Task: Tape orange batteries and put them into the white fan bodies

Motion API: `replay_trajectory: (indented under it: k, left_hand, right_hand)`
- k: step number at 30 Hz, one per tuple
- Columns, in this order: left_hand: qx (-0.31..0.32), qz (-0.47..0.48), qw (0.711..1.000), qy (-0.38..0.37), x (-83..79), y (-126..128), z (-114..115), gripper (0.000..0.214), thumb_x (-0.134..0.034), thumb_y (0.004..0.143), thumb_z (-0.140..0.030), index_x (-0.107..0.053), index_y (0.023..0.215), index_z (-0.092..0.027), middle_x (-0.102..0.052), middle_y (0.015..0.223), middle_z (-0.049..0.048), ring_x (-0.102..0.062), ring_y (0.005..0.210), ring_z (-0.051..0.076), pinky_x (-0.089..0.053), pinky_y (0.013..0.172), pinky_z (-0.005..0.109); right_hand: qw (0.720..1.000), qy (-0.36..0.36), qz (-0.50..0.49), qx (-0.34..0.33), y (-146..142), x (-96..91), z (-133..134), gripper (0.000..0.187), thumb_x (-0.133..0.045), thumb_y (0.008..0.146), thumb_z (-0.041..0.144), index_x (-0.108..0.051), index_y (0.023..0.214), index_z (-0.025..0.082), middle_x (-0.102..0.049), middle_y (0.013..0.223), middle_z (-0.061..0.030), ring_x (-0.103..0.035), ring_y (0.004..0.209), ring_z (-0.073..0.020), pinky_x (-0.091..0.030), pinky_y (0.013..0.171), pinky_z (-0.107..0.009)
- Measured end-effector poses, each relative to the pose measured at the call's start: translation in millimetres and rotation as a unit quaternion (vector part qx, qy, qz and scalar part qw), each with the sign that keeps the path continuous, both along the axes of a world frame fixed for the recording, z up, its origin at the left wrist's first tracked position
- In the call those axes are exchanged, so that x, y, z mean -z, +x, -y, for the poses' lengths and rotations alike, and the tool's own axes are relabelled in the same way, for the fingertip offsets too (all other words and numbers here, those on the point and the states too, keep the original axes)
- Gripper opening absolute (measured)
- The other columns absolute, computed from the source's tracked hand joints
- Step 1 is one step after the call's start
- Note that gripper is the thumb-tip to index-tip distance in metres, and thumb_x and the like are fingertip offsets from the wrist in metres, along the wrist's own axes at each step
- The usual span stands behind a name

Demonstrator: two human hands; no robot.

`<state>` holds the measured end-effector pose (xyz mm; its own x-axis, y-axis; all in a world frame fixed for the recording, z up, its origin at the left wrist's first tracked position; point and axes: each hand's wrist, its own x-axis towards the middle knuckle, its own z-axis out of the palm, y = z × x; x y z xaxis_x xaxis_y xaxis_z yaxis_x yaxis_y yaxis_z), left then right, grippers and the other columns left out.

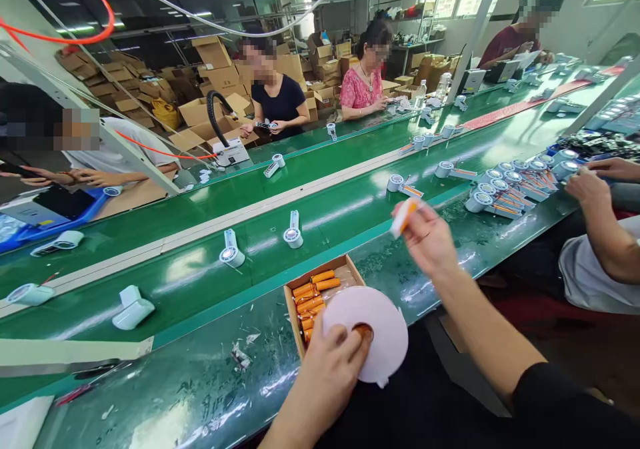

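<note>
A large roll of white tape (386,342) is in my left hand (333,369), whose fingers reach into the core hole. Raised above the bench, my right hand (429,236) pinches an orange cylindrical battery (411,208) with a white piece on it, slightly blurred. Beneath the roll stands a shallow cardboard box (350,267) with several orange batteries (310,304) with dark wires; the roll hides part of it.
A green conveyor belt (330,199) carries several light-blue handheld fan parts (293,237). More parts (480,201) cluster at right beside a co-worker's hand (585,186). Other people sit across the belt. A metal post (135,156) slants up at left.
</note>
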<state>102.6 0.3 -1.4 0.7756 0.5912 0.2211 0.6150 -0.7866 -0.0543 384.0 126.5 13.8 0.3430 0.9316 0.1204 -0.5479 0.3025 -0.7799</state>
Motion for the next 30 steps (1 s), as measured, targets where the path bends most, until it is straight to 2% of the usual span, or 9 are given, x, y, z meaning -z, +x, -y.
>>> replay_trajectory:
  k: [2, 6, 8, 10, 12, 15, 19, 25, 30]
  left_hand:
    - [-0.016, 0.004, 0.998, -0.058, 3.2, -13, -9, 0.063, -0.072, 0.086, -0.027, -0.054, 0.145, -0.022, -0.068, 0.127, 0.0101, -0.058, 0.106, 0.026, -0.033, 0.118, 0.062]
    - [-0.102, 0.017, 0.972, -0.210, -4.4, -40, -62, 0.072, -0.092, 0.061, -0.051, -0.069, 0.127, -0.034, -0.072, 0.118, 0.0030, -0.056, 0.124, 0.031, -0.034, 0.118, 0.056]
    - [-0.141, 0.008, 0.956, -0.258, -10.9, -41, -102, 0.054, -0.085, 0.069, -0.060, -0.074, 0.117, -0.037, -0.073, 0.117, -0.0012, -0.058, 0.124, 0.026, -0.038, 0.117, 0.045]
    - [-0.214, -0.001, 0.946, -0.242, -14.9, -33, -148, 0.041, -0.061, 0.093, -0.059, -0.071, 0.124, -0.034, -0.070, 0.130, 0.0016, -0.058, 0.127, 0.023, -0.040, 0.115, 0.038]
    - [-0.307, -0.010, 0.933, -0.189, -15.0, -21, -194, 0.048, -0.040, 0.105, -0.053, -0.063, 0.136, -0.025, -0.061, 0.143, 0.0112, -0.052, 0.135, 0.028, -0.038, 0.117, 0.048]
    - [-0.400, -0.059, 0.900, -0.163, -10.4, -10, -251, 0.050, -0.051, 0.102, -0.051, -0.058, 0.138, -0.017, -0.058, 0.142, 0.0161, -0.055, 0.131, 0.032, -0.045, 0.109, 0.058]
    - [-0.363, -0.141, 0.902, -0.187, 1.1, -7, -288, 0.039, -0.064, 0.098, -0.042, -0.062, 0.127, -0.017, -0.064, 0.130, 0.0105, -0.064, 0.115, 0.024, -0.055, 0.099, 0.049]
    - [-0.266, -0.217, 0.920, -0.191, 28.4, -3, -296, 0.034, -0.065, 0.097, -0.037, -0.064, 0.125, -0.018, -0.063, 0.133, 0.0105, -0.062, 0.120, 0.025, -0.054, 0.102, 0.050]
    - [-0.257, -0.235, 0.911, -0.220, 29.6, -5, -319, 0.035, -0.064, 0.098, -0.040, -0.064, 0.125, -0.018, -0.065, 0.127, 0.0098, -0.065, 0.112, 0.023, -0.057, 0.096, 0.045]
  right_hand:
    - [0.992, 0.044, -0.023, 0.114, 35, -1.7, -16, 0.040, -0.092, 0.073, 0.032, -0.072, 0.107, 0.028, -0.076, 0.114, 0.0014, -0.073, 0.105, -0.0139, -0.060, 0.092, -0.026]
    - [0.999, -0.040, -0.013, 0.025, 53, 30.0, 4, 0.055, -0.093, 0.072, 0.029, -0.070, 0.122, 0.030, -0.077, 0.119, -0.0028, -0.076, 0.101, -0.0164, -0.062, 0.083, -0.024]
    - [0.995, -0.099, -0.016, -0.019, 45, 53.3, 25, 0.054, -0.093, 0.073, 0.031, -0.071, 0.122, 0.028, -0.077, 0.119, -0.0048, -0.077, 0.099, -0.0179, -0.063, 0.079, -0.022]
    - [0.990, -0.134, -0.028, -0.044, 36, 68.7, 40, 0.053, -0.093, 0.073, 0.031, -0.072, 0.121, 0.027, -0.078, 0.119, -0.0051, -0.077, 0.098, -0.0187, -0.064, 0.079, -0.022]
    - [0.987, -0.148, -0.037, -0.059, 34, 71.4, 44, 0.053, -0.094, 0.071, 0.030, -0.072, 0.120, 0.026, -0.079, 0.117, -0.0051, -0.078, 0.097, -0.0195, -0.065, 0.078, -0.022]
    - [0.987, -0.145, -0.029, -0.065, 44, 58.8, 42, 0.056, -0.094, 0.071, 0.030, -0.072, 0.122, 0.027, -0.078, 0.118, -0.0062, -0.078, 0.097, -0.0212, -0.065, 0.075, -0.022]
    - [0.987, -0.151, -0.011, -0.048, 69, 48.3, 53, 0.063, -0.094, 0.071, 0.033, -0.069, 0.129, 0.028, -0.077, 0.123, -0.0086, -0.078, 0.100, -0.0238, -0.065, 0.075, -0.023]
    - [0.980, -0.181, 0.074, -0.035, 66, 64.1, 69, 0.076, -0.092, 0.073, 0.043, -0.060, 0.139, 0.023, -0.074, 0.126, -0.0161, -0.074, 0.112, -0.0318, -0.065, 0.083, -0.035]
    - [0.965, -0.082, 0.235, -0.085, 21, 67.2, 18, 0.071, -0.081, 0.083, 0.051, -0.056, 0.143, 0.022, -0.075, 0.124, -0.0148, -0.072, 0.112, -0.0307, -0.057, 0.100, -0.047]
